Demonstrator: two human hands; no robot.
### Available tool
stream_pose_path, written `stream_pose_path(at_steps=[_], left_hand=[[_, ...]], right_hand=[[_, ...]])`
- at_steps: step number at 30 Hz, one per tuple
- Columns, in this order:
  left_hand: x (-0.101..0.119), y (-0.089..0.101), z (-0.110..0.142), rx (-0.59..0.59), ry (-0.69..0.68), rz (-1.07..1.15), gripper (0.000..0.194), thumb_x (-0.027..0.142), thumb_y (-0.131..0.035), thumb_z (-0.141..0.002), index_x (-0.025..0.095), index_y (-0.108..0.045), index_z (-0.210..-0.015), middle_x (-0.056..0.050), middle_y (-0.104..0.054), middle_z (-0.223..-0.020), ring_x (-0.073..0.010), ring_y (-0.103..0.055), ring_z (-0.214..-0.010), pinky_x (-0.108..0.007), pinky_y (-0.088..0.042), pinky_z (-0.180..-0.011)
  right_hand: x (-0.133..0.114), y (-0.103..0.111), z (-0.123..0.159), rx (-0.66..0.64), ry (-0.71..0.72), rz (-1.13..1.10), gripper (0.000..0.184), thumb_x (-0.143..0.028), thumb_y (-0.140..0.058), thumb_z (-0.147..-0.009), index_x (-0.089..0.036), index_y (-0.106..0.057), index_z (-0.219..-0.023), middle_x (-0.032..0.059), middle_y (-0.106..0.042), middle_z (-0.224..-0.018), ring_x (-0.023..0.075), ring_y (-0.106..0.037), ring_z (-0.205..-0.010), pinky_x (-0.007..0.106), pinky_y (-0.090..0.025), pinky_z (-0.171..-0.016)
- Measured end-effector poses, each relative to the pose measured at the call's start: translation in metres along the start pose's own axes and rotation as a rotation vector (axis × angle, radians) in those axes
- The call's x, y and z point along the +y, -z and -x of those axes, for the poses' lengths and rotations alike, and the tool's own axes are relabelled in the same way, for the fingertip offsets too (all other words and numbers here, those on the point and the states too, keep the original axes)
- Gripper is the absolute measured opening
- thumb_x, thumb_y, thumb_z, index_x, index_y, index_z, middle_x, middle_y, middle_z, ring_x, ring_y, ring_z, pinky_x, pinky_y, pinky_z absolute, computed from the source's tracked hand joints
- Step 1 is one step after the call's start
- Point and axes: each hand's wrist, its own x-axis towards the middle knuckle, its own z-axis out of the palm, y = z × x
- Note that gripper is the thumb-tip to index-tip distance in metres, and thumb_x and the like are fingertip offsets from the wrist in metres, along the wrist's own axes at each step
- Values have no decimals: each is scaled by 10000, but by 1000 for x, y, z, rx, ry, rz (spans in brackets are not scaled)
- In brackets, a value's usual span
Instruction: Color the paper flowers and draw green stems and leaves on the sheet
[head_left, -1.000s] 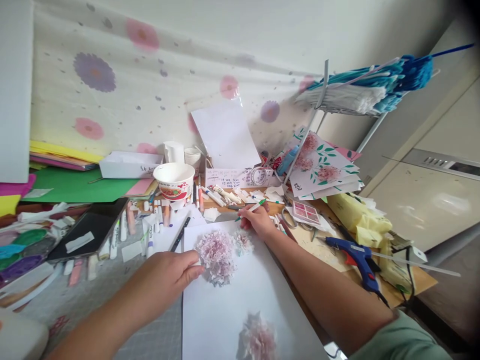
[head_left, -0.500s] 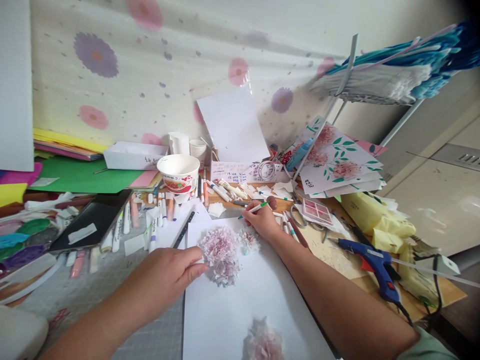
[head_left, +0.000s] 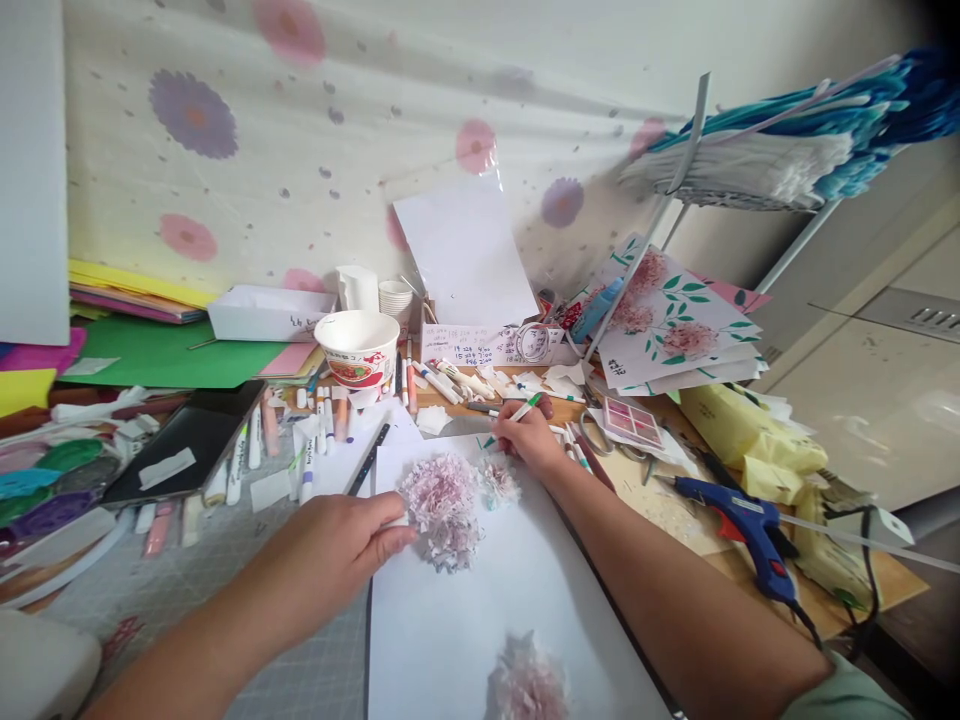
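A white sheet of paper (head_left: 480,610) lies in front of me with a pink paper flower (head_left: 442,508) glued near its top and another pink flower (head_left: 529,685) at its lower edge. My left hand (head_left: 341,555) rests on the sheet's left edge, fingers curled, fingertips touching the paper beside the upper flower. My right hand (head_left: 529,437) is closed around a green-capped marker (head_left: 516,414), its tip down on the sheet's top edge just above a small flower (head_left: 499,482).
Several markers (head_left: 315,430) and paper scraps litter the desk. A paper bowl (head_left: 358,347) stands behind them, a black tablet (head_left: 187,440) at left, coloured paper stacks (head_left: 150,350) far left. A blue glue gun (head_left: 746,530), scissors (head_left: 592,440) and flower drawings (head_left: 675,320) lie right.
My right hand tilted the marker and brought its tip down to the top edge of the sheet. The left hand stayed put. The view shifted slightly.
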Motion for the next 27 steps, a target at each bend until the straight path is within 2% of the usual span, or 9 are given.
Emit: stream_pose_path(at_steps=[3, 6, 9, 12, 14, 17, 27], left_hand=[[0, 0, 1, 4, -7, -4, 387, 556, -329, -900, 234, -358, -688, 22, -481, -608, -186, -474, -611, -284, -232, -585], [0, 1, 2, 6, -14, -9, 389, 557, -329, -894, 234, -365, -681, 20, -482, -601, -187, -481, -610, -283, -240, -588], [2, 2, 3, 9, -18, -19, 392, 570, -327, -885, 237, -378, -684, 16, -486, -596, -193, -487, -603, -283, -245, -586], [3, 3, 2, 12, -37, -23, 391, 575, -343, -866, 237, -378, -673, 10, -483, -585, -195, -480, -590, -287, -240, -579], [4, 3, 2, 11, -53, -21, 388, 570, -351, -861, 235, -375, -667, 6, -480, -577, -196, -474, -583, -291, -238, -576], [4, 5, 1, 11, -62, -23, 369, 546, -336, -877, 236, -375, -681, 1, -479, -578, -200, -470, -584, -294, -241, -572], [3, 9, 0, -4, -61, -11, 375, 548, -335, -887, 235, -412, -695, 11, -475, -584, -195, -500, -608, -292, -278, -590]], right_hand=[[-14, 4, 3, 75, 63, -143, 222, -344, -695, -776, -201, -530, -733, -113, -417, -499, 58, -369, -413, 242, -498, -536], [-29, 12, 11, 92, 96, -226, 247, -366, -732, -679, -212, -545, -725, -83, -500, -560, 71, -434, -467, 248, -501, -555], [-37, 26, 32, 50, 81, -243, 249, -394, -719, -695, -207, -559, -663, -63, -519, -534, 82, -451, -464, 282, -521, -576], [-33, 38, 65, -4, 40, -199, 184, -320, -707, -694, -205, -577, -632, -73, -480, -449, 87, -432, -402, 304, -514, -557], [-26, 44, 87, -14, 5, -163, 157, -251, -703, -656, -208, -555, -624, -71, -497, -459, 94, -456, -405, 280, -470, -511], [-15, 45, 107, -22, -29, -96, 173, -240, -676, -656, -212, -515, -602, -68, -490, -452, 110, -485, -429, 251, -384, -468], [-23, 33, 109, -11, 19, 193, 158, -247, -665, -661, -221, -513, -624, -41, -565, -552, 124, -468, -519, 261, -345, -522]])
